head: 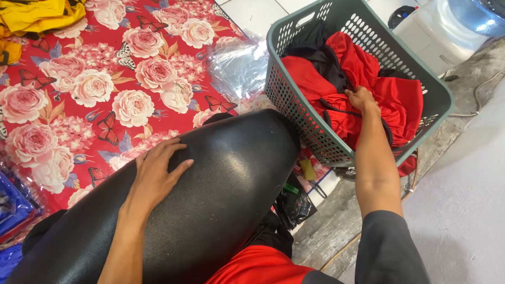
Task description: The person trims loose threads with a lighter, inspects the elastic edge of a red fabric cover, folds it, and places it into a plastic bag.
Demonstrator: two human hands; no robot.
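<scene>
While the fingers of the right hand (362, 99) curl down into the red cloth (363, 79), closed on a fold of it, the hand itself sits deep in the grey-green laundry basket (439, 89), beside a black garment (315, 44) bundled against the basket's far wall. A dark cord (336, 108) loops across the red cloth just below the knuckles. Over on the other side, the left hand (158, 171) lies flat, fingers spread a little and gripping nothing, on a shiny black padded cushion (226, 179) that runs up to touch the basket's side. Behind it spreads a red sheet with pink roses and butterflies (105, 94), with crumpled clear plastic (239, 66) between sheet and basket and yellow fabric (37, 16) at the far corner.
</scene>
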